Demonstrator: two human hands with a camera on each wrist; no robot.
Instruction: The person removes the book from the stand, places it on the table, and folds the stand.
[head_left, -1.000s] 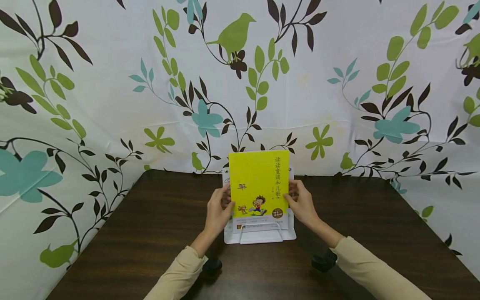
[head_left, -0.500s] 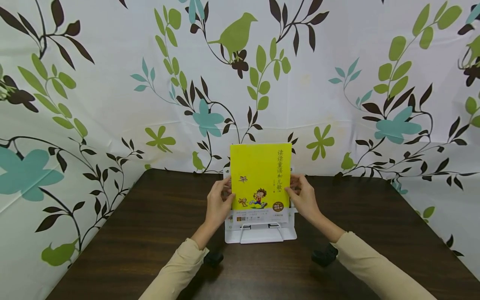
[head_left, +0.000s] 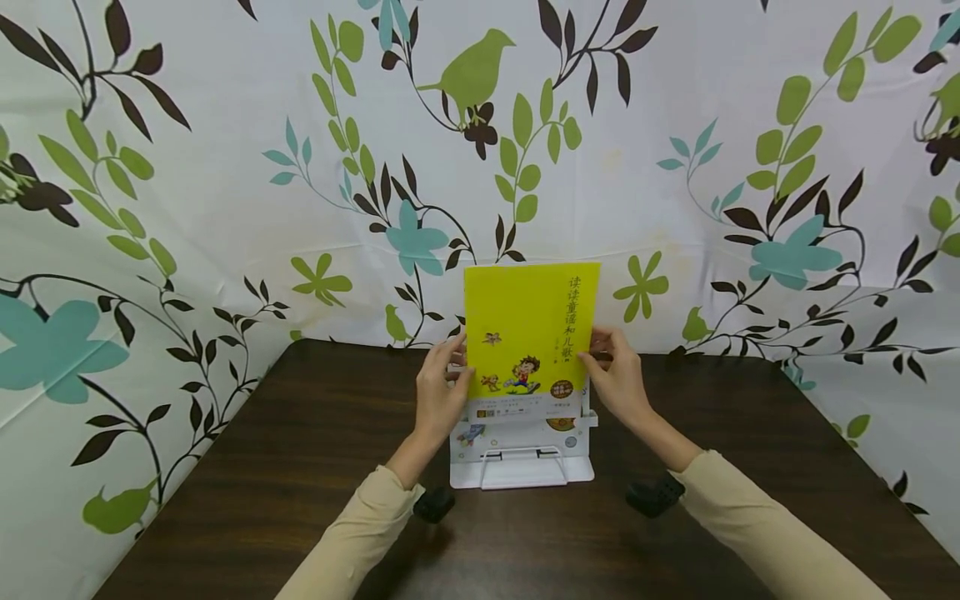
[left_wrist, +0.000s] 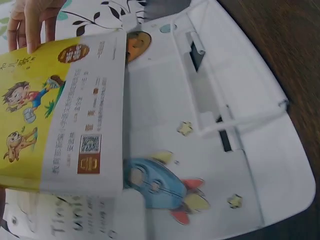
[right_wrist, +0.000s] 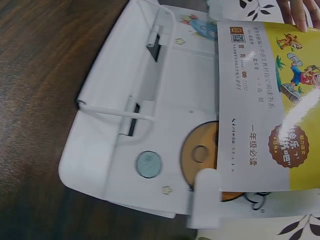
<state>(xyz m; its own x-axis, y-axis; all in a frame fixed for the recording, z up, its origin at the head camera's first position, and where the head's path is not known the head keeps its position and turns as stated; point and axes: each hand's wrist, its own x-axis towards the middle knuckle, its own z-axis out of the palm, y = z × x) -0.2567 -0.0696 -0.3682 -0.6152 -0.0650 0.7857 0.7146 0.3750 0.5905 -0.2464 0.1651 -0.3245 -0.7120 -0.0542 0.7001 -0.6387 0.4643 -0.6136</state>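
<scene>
A yellow book [head_left: 525, 321] with a cartoon child and dog on its cover stands upright in the head view. My left hand [head_left: 441, 390] grips its left edge, thumb on the front cover. On the opposite edge my right hand [head_left: 621, 379] holds it the same way. Behind and below the book is a white book stand [head_left: 467, 475] with cartoon prints. The book's bottom edge is above the stand's wire holder [left_wrist: 207, 125], and the printed back plate shows between them. In the right wrist view, fingers [right_wrist: 298, 14] of my left hand show behind the book.
The stand rests on a dark wooden table [head_left: 300, 450]. A white cloth [head_left: 615, 183] printed with leaves and birds hangs behind it. White side clips [right_wrist: 206, 197] stick out at the stand's edges. Black wrist devices [head_left: 654, 496] sit under both forearms.
Both hands have lifted the book up from the stand's wire holder and brought it nearer. It has shifted slightly right, uncovering the stand's printed lower plate.
</scene>
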